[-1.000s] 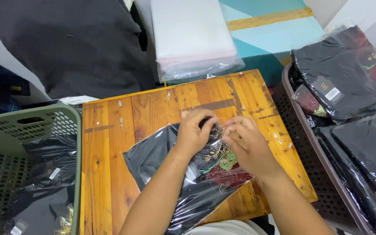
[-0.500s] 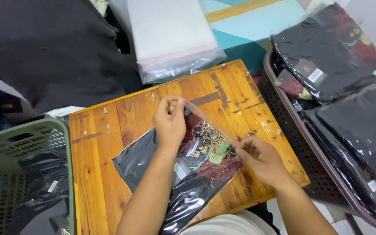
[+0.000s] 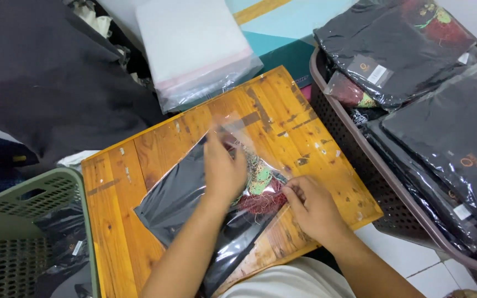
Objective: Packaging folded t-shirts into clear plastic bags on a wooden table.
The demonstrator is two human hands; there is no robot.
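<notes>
Both hands work on a clear plastic bag (image 3: 205, 215) holding a folded black garment with a red and green print, which lies slanted across the middle of the wooden surface (image 3: 139, 160). Left hand (image 3: 223, 168) lies flat, palm down, on the upper part of the bag, fingers spread a little and pointing away toward the bag's loose transparent flap (image 3: 238, 124), pressing rather than gripping. Right hand (image 3: 313, 207) sits at the bag's right edge, just beside the printed patch, its fingers curled and pinching the thin plastic there; whether anything more than the film is caught between them cannot be told. The bag's lower corner hangs over the near edge of the surface, toward the person's lap. To the left, touching the surface's side, stands a green perforated basket (image 3: 56, 190) with dark bagged pieces inside. To the right, a brown perforated basket (image 3: 360, 149) carries several bagged black garments (image 3: 448, 143) stacked flat. Beyond the far edge of the surface rests a pile of empty clear bags (image 3: 194, 55), partly on a teal box (image 3: 288, 33), and a large dark cloth (image 3: 45, 72) lies at the upper left.
</notes>
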